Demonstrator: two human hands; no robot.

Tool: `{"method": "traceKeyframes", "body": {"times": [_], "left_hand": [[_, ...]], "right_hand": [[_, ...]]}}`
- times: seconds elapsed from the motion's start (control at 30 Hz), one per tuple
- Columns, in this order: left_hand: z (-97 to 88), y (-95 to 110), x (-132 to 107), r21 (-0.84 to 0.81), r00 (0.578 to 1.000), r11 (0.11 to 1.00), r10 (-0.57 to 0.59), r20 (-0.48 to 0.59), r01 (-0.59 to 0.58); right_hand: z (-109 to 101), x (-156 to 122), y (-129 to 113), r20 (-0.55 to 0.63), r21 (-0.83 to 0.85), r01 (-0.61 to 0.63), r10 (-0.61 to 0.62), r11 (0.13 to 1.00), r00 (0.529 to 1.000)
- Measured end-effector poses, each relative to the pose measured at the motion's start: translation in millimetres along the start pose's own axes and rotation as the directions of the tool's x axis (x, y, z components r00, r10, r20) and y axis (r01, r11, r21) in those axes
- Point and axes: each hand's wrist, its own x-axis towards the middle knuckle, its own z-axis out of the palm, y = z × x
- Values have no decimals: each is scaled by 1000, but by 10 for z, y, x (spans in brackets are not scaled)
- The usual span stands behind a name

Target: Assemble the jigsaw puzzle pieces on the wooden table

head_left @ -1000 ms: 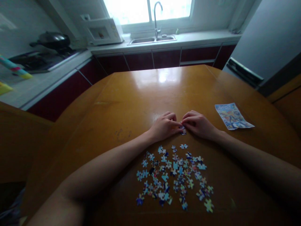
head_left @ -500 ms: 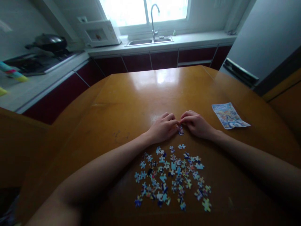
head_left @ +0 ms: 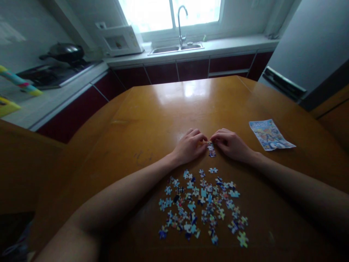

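Note:
Between my two hands lies a small strip of joined jigsaw puzzle pieces on the wooden table. My left hand rests at its left side, fingers curled and fingertips at the strip's far end. From the other side my right hand pinches at the same far end, its fingertips close to those of the left. Closer to me, many loose jigsaw pieces are spread out in blue, white, purple and yellow-green. One yellow-green piece lies at the near right of this spread.
A creased printed picture sheet lies on the wooden table to the right. Beyond the table are a counter with a sink, a white microwave, and a stove with a black wok. A fridge stands at right.
My fingers have drawn slightly apart, so more of the joined puzzle strip shows between them. The whole view has shifted a little; the loose pieces lie as before.

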Motion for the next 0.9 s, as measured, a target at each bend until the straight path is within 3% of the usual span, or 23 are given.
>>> {"method": "traceKeyframes", "body": {"times": [0.13, 0.67, 0.9], "left_hand": [[19, -15, 6, 9, 999, 999, -44, -7, 45], [15, -37, -2, -15, 999, 1000, -2, 38, 2], [37, -45, 7, -5, 994, 995, -100, -40, 100]], "right_hand": [[8, -8, 18, -6, -2, 2, -2, 1000, 1000], [-3, -11, 11, -35, 30, -40, 41, 999, 999], [-8, -7, -6, -51, 32, -54, 56, 998, 997]]}}
